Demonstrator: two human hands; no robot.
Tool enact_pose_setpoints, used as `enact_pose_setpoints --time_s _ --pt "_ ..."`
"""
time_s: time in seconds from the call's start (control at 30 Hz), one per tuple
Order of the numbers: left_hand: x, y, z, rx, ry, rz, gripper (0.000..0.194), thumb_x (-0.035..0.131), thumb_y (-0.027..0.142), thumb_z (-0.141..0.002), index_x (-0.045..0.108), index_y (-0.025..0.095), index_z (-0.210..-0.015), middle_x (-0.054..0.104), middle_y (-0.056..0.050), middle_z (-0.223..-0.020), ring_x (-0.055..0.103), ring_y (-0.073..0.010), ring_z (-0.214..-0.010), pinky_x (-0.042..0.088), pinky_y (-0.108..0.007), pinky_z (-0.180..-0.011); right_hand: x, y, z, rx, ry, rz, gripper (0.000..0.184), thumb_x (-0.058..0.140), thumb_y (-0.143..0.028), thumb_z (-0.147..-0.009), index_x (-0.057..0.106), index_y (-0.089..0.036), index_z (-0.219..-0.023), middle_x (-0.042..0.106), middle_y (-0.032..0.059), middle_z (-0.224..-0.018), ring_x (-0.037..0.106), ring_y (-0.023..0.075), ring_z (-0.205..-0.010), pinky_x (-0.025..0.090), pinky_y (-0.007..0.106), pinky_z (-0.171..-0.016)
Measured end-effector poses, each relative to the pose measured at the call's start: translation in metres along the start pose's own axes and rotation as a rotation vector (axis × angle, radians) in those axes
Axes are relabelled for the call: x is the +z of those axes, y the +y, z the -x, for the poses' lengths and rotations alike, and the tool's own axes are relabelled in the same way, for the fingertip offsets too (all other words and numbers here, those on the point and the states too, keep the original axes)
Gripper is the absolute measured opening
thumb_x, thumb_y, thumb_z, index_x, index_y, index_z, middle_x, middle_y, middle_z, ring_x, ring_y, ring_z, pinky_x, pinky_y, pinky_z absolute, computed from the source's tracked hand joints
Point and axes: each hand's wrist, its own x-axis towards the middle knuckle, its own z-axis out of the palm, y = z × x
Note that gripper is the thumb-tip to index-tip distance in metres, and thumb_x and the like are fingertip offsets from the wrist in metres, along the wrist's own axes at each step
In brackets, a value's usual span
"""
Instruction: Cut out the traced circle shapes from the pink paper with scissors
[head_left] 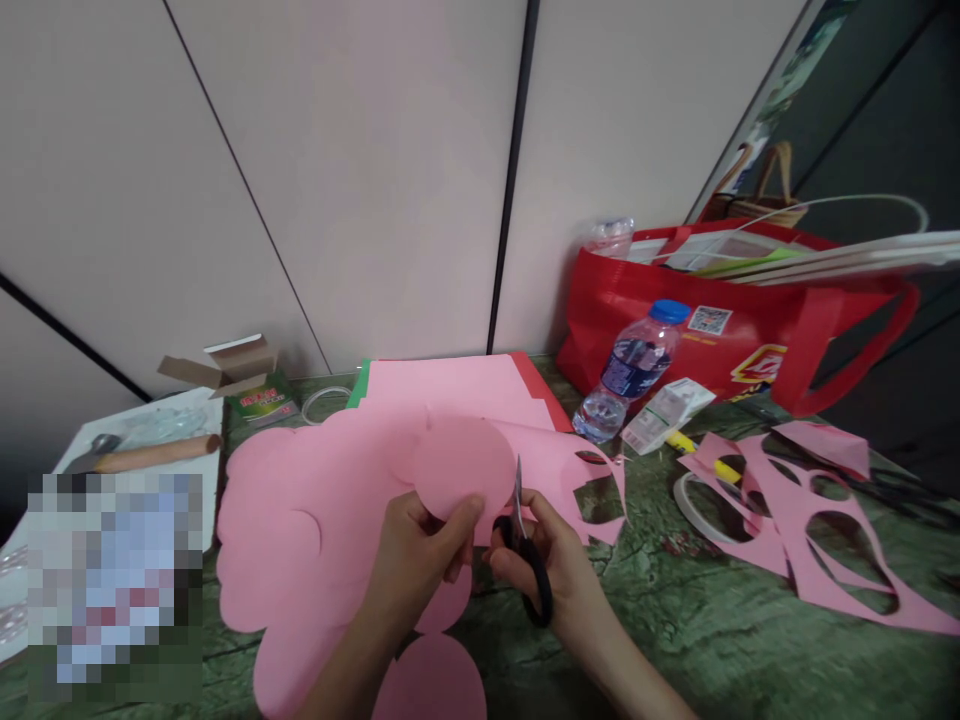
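Note:
Between thumb and fingers, my left hand pinches a pink paper circle by its lower edge. My right hand has its fingers in the black handles of a pair of scissors. The blades point up along the right edge of the circle. Below both hands lies a large scallop-edged pink paper shape made of overlapping rounds. Another pink paper circle is at the bottom edge, partly behind my left forearm. Pink sheets with cut-out holes lie behind.
At right stand a water bottle, a small white box and a red bag. Pink paper scraps and a tape roll lie on the green table. An open small box is back left.

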Motion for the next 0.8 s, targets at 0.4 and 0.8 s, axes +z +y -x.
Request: enact_pose_setpoints --time_s 0.4,0.8 --pt "0.0006 0.0045 0.0026 -0.007 -0.013 -0.073 0.047 0.055 0.036 -0.075 0.046 0.016 -0.033 0.039 0.004 -0.028 0.037 -0.0065 -0.029 0.029 -0.020 -0.037 -0.0034 0.0005 -0.0014 -0.041 -0.043 0.006 0.034 0.071 -0.042 -0.066 0.051 -0.019 -0.080 0.045 -0.0072 -0.055 0.037 0.0093 -0.049 0.031 0.020 -0.044" --pt "-0.0004 0.0028 0.0028 0.008 -0.008 -0.089 0.049 0.053 0.035 -0.077 0.046 0.017 -0.032 0.039 0.004 -0.027 0.036 -0.0063 -0.027 0.030 -0.020 -0.037 -0.0013 -0.0021 -0.0003 -0.052 -0.026 0.083 0.035 0.069 -0.046 -0.065 0.050 -0.020 -0.079 0.042 -0.0065 -0.054 0.036 0.0100 -0.048 0.031 0.021 -0.043"
